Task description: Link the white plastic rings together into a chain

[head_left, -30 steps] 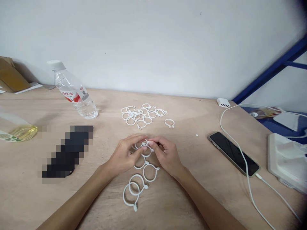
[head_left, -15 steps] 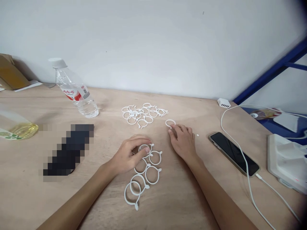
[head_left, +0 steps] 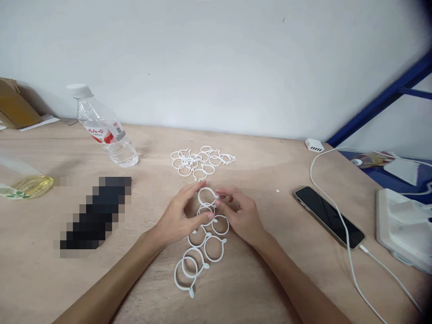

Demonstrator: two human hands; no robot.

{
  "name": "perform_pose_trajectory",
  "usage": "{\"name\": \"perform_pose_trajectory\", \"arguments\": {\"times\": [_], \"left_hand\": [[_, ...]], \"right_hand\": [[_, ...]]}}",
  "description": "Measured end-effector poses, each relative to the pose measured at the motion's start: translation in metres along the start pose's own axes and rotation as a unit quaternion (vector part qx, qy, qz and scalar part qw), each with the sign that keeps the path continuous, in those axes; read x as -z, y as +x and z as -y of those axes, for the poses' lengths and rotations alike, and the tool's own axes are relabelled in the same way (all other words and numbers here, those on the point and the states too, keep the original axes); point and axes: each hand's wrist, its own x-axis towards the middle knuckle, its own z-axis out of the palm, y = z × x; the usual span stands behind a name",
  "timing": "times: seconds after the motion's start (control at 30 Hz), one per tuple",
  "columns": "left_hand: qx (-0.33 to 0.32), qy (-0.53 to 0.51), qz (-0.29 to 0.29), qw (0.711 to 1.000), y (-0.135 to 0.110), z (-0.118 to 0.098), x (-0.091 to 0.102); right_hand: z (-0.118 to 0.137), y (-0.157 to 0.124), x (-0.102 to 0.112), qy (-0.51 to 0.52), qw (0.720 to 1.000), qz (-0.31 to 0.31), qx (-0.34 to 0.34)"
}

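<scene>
White plastic curtain rings lie linked or overlapping in a short chain (head_left: pixel 213 249) in front of me, each with a small tab. My right hand (head_left: pixel 241 211) pinches the tab of one curtain ring (head_left: pixel 199 196) between thumb and fingers, at the chain's far end. My left hand (head_left: pixel 180 211) curves around the left side of this ring, thumb and fingers apart. Its thumb tip lies over or beside the ring just below; whether it presses on it I cannot tell. Farther back is a loose pile of several more curtain rings (head_left: pixel 207 169).
A water bottle (head_left: pixel 116 144) stands back left, beyond a pixelated dark object (head_left: pixel 101 211). A container with yellow liquid (head_left: pixel 37 186) is at the left edge. On the right lie a phone (head_left: pixel 330 216), its white cable (head_left: pixel 349 252) and a white device (head_left: pixel 401 225). A wall rises behind.
My right hand has brought a single curtain ring from the right, near the pile, to the far end of the chain. My left hand has spread its fingers wider.
</scene>
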Motion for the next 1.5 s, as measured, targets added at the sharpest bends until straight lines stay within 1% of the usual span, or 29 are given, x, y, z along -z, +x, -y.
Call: {"name": "perform_pose_trajectory", "arguments": {"times": [0.07,0.13,0.2,0.33,0.4,0.53,0.67,0.77,0.87,0.97,1.07,1.13,1.2,1.23,1.27,1.3,1.37,1.4,1.47,1.5], "left_hand": [[-0.012,-0.008,0.009,1.0,0.0,0.002,0.0],[-0.006,-0.021,0.016,1.0,0.001,0.002,0.0],[0.015,-0.032,0.014,0.999,0.001,0.002,0.0],[0.06,-0.062,-0.013,0.996,0.001,0.0,-0.001],[0.074,-0.072,-0.016,0.994,0.001,-0.001,-0.001],[0.088,-0.072,-0.003,0.993,0.001,-0.005,0.0],[0.093,-0.056,0.011,0.994,0.003,-0.009,0.001],[0.085,-0.039,0.016,0.995,0.005,-0.012,0.002],[0.074,-0.036,0.028,0.996,0.005,-0.013,0.002],[0.081,-0.033,0.041,0.995,0.005,-0.013,0.001],[0.073,-0.021,0.033,0.997,0.004,-0.009,0.003],[0.06,-0.013,0.024,0.998,0.004,-0.005,0.007],[0.062,0.045,-0.006,0.997,0.006,0.0,0.012],[0.07,0.106,-0.031,0.991,0.007,0.003,0.014],[0.08,0.174,-0.048,0.98,0.009,0.005,0.015],[0.086,0.238,-0.052,0.966,0.01,0.007,0.015],[0.08,0.336,-0.021,0.938,0.012,0.01,0.014],[0.069,0.367,0.002,0.928,0.012,0.011,0.012],[0.047,0.404,0.036,0.913,0.012,0.012,0.009],[0.036,0.412,0.044,0.909,0.012,0.013,0.008]], "right_hand": [[0.006,-0.003,-0.006,0.03,1.0,0.007,0.003],[0.007,-0.004,-0.009,0.056,0.998,0.006,-0.006],[0.004,-0.003,-0.009,0.082,0.996,0.003,-0.036],[0.0,0.001,-0.005,0.13,0.985,0.012,-0.111],[0.0,0.003,-0.003,0.14,0.982,0.026,-0.123],[0.005,0.004,-0.004,0.148,0.983,0.045,-0.098],[0.006,0.003,-0.007,0.137,0.987,0.045,-0.075],[0.006,0.003,-0.007,0.128,0.989,0.044,-0.064],[0.005,0.003,-0.007,0.124,0.99,0.04,-0.059],[0.006,0.002,-0.007,0.124,0.99,0.038,-0.053],[0.007,0.002,-0.007,0.134,0.988,0.035,-0.063],[0.007,0.002,-0.006,0.142,0.987,0.018,-0.075],[0.007,0.002,-0.004,0.148,0.986,0.008,-0.071],[0.007,0.003,-0.004,0.15,0.987,0.015,-0.057],[0.007,0.003,-0.003,0.149,0.988,0.028,-0.037],[0.007,0.003,-0.003,0.146,0.988,0.045,-0.015],[0.009,0.003,-0.003,0.134,0.989,0.064,0.013],[0.009,0.003,-0.004,0.128,0.99,0.06,0.013],[0.01,0.004,-0.005,0.122,0.992,0.041,-0.001],[0.01,0.004,-0.005,0.12,0.992,0.035,-0.007]]}}
